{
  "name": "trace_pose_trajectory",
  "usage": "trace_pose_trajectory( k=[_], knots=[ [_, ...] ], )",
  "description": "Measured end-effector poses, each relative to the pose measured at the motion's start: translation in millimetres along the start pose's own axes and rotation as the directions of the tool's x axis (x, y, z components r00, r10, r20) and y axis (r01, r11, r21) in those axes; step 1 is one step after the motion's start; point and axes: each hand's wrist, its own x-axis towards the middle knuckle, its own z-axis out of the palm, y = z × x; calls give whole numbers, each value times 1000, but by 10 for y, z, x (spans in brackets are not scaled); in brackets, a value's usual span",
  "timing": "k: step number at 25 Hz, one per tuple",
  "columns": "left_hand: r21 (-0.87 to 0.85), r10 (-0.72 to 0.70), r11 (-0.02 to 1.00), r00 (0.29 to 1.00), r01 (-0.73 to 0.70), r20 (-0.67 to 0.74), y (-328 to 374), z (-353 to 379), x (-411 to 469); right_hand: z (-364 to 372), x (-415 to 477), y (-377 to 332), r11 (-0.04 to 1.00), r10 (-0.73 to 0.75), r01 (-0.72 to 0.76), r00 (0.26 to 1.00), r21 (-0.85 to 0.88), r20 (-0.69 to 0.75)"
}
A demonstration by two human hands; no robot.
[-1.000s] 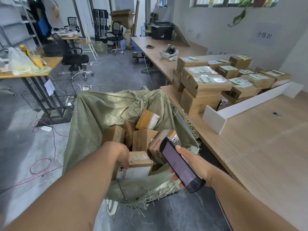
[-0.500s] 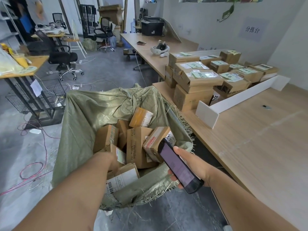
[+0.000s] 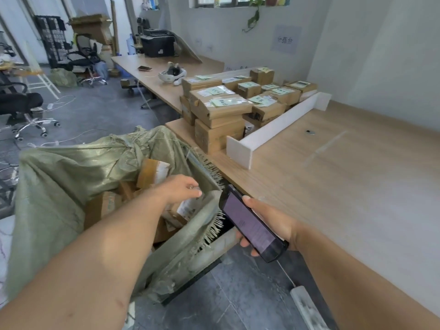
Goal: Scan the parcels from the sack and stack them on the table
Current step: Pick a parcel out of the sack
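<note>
Left hand reaches into the near sack, over a labelled parcel; grip cannot be told. Right hand clasps the scanner at the table edge. Stacked parcels sit far.

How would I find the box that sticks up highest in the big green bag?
Start at the green sack beside the long wooden table. Inside it, just beyond the left hand, one brown parcel pokes up tilted. It sits higher than the other boxes, with its white label facing the table.
</note>
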Motion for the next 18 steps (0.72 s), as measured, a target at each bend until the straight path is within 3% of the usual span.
trace_pose_trajectory(
  k=[10, 18],
  knots=[
    [139, 306, 939, 948, -316, 86, 2719, 1098, -133, -1525, -1817, 1038, 970, -106, 162, 954, 184, -281],
    [141, 532, 791, 782, -596, 324, 4881, 2677, -478, -2629, -3492, 2267, 917, -44, 270, 799, 293, -599]
  ],
)
